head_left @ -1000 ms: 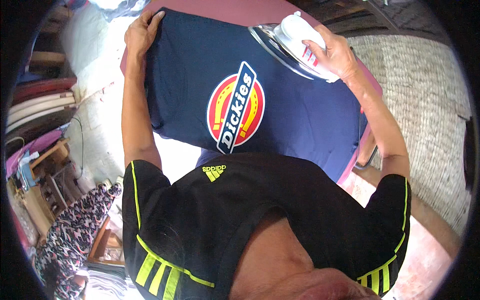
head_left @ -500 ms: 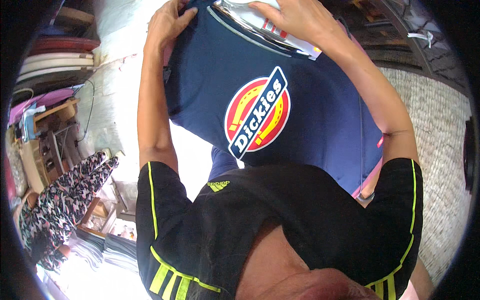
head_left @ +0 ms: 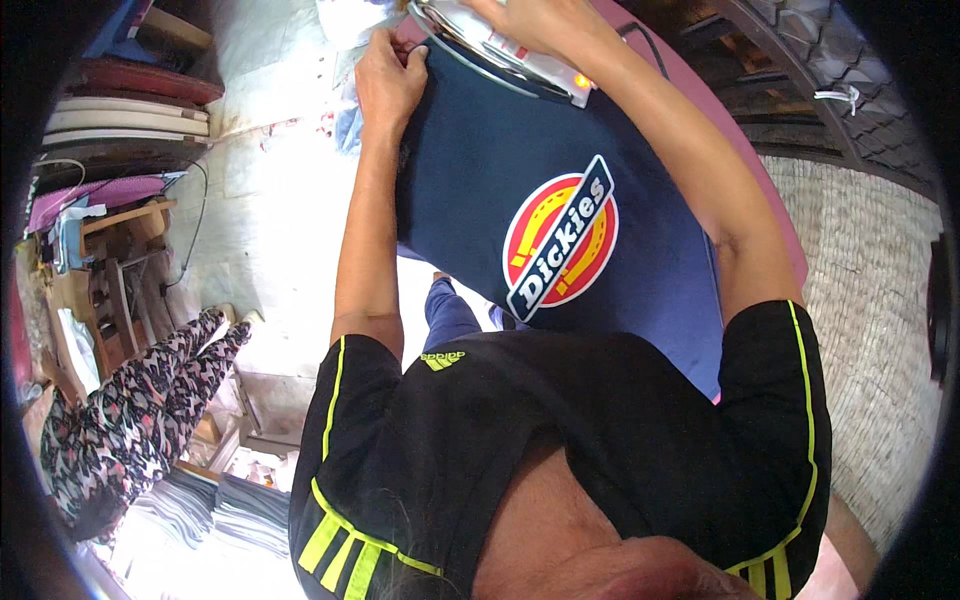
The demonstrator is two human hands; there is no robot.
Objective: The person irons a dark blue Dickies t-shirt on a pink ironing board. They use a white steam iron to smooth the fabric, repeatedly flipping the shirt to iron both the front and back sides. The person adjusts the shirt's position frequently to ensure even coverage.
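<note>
A navy blue fabric piece, likely a garment panel [head_left: 460, 170], lies spread over a pink-covered ironing board [head_left: 765, 215]. It bears a round red and yellow emblem [head_left: 562, 240] crossed by a dark slanted band. My right hand [head_left: 545, 22] is closed on the handle of a white and silver iron [head_left: 510, 58], which rests on the far part of the cloth. A small orange light glows at its heel. At the cloth's far left corner, my left hand [head_left: 390, 82] pinches the edge between thumb and fingers. The iron's far end is cut off by the frame.
A dark cord [head_left: 648, 45] runs beside the iron. On the left, long boards [head_left: 130, 120] are stacked near wooden frames. A person in patterned clothes [head_left: 150, 410] is at the lower left, beside stacks of grey cloth [head_left: 255, 510]. A woven mat surface [head_left: 850, 270] spans the right.
The left hand has come nearer and now pinches the cloth's corner. The iron has shifted slightly left with my right hand. More of the pink board shows on the right.
</note>
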